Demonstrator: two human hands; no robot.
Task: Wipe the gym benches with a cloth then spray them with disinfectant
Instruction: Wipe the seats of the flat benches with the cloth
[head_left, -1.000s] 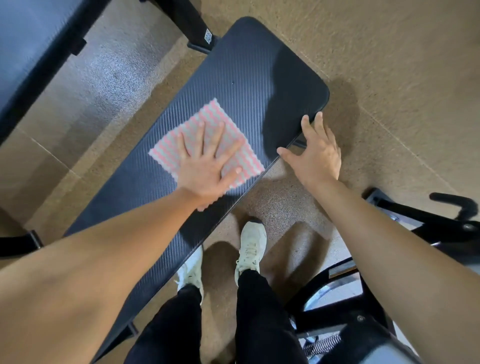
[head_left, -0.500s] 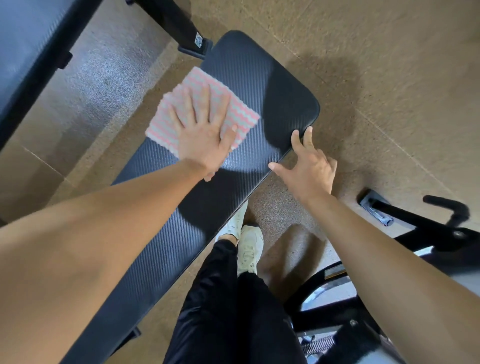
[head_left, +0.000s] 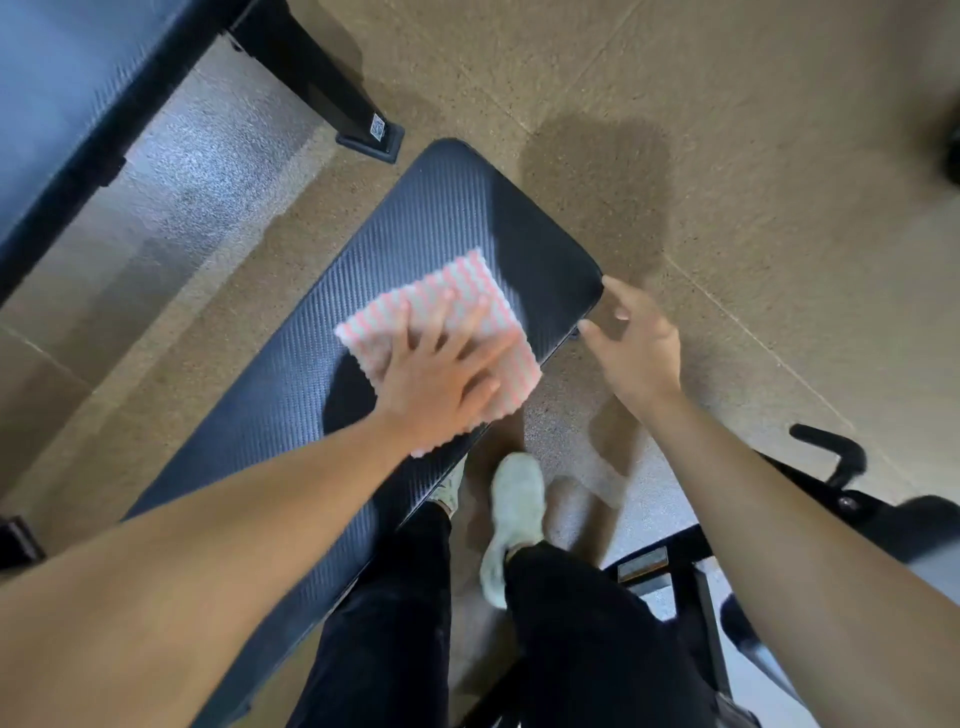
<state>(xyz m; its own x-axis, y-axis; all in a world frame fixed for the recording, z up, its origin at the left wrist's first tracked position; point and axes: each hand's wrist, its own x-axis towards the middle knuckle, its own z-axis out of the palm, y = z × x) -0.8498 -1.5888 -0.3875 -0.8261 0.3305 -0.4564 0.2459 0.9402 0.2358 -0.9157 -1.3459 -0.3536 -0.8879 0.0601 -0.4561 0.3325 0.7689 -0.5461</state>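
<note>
Speckled tan floor (head_left: 727, 104); centre-frame, black bench (head_left: 415, 249). Left hand (head_left: 441, 379) flat on cloth (head_left: 467, 291), fingers spread. Right hand (head_left: 639, 348) beside bench corner, fingers loosely spread.

I have my left arm stretched forward and to the right, bare to past the elbow; my left hand (head_left: 441, 379) lies palm-down and flat, fingers spread and pointing up and right, pressing on the cloth (head_left: 470, 299); my right arm reaches in from the lower right, wrist bent; my right hand (head_left: 636, 353) is open, fingers loosely curled and parted, fingertips at the rim of the bench (head_left: 415, 228); both hands are blurred.
</note>
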